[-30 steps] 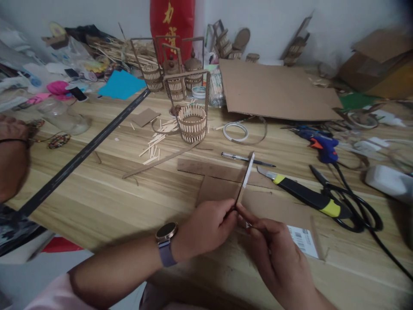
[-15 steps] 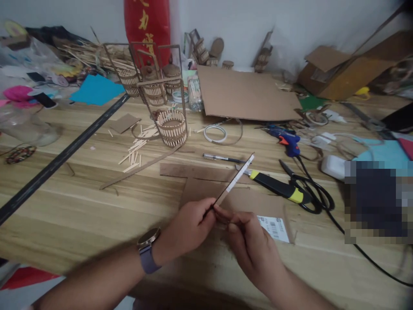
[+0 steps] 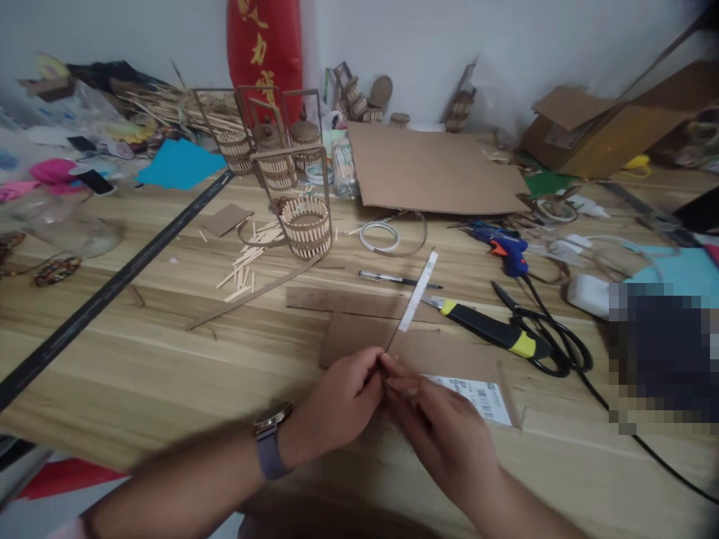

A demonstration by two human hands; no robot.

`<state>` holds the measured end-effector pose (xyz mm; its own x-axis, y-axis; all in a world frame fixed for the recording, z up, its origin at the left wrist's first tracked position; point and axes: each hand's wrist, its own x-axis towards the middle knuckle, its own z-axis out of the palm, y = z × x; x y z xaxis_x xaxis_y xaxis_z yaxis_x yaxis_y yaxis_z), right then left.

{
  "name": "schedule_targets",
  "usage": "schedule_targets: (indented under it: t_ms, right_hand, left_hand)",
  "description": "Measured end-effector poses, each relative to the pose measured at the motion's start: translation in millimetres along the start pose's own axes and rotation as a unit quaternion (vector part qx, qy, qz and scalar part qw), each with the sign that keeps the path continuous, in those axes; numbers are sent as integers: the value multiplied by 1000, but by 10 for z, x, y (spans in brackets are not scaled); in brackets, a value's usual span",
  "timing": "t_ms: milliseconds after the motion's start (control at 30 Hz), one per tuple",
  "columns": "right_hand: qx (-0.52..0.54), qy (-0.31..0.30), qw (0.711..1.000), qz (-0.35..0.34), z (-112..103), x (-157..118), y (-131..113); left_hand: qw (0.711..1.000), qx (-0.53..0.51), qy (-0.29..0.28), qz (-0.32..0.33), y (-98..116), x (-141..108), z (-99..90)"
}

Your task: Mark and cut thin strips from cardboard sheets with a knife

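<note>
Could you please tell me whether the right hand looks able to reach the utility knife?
Probably yes: the utility knife lies nearby, handle uncovered, though the right hand is busy at the strip.

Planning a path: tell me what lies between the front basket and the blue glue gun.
The head view shows mainly a white ring and a curved brown strip between the basket and the glue gun.

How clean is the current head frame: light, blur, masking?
Head view, near edge: dim light, soft shadow along the left forearm; head view, centre: narrow white-faced strip is distinct, but fine print on the white rectangular label is too soft; head view, left: clear jar looks smeared; head view, right: pixelated block masks part.
</note>
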<state>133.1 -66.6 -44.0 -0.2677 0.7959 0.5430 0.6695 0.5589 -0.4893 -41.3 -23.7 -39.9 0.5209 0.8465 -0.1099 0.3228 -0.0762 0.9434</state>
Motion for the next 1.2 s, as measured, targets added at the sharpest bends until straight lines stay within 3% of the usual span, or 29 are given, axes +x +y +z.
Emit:
schedule_targets:
  t_ms: [267, 667, 933, 1200]
  right_hand:
    - [-57, 25, 996, -70, -65, 37, 0]
    - [-26, -12, 999, 26, 6, 36, -31]
    - [9, -42, 992, 122, -55, -55, 31]
    - [-26, -5, 997, 77, -53, -19, 60]
  left_hand:
    - [998, -50, 25, 14, 25, -15, 26]
    - [998, 43, 27, -39, 25, -25, 42]
    - [997, 71, 30, -11, 15, -18, 21]
    - [997, 64, 25, 30, 54, -35, 5]
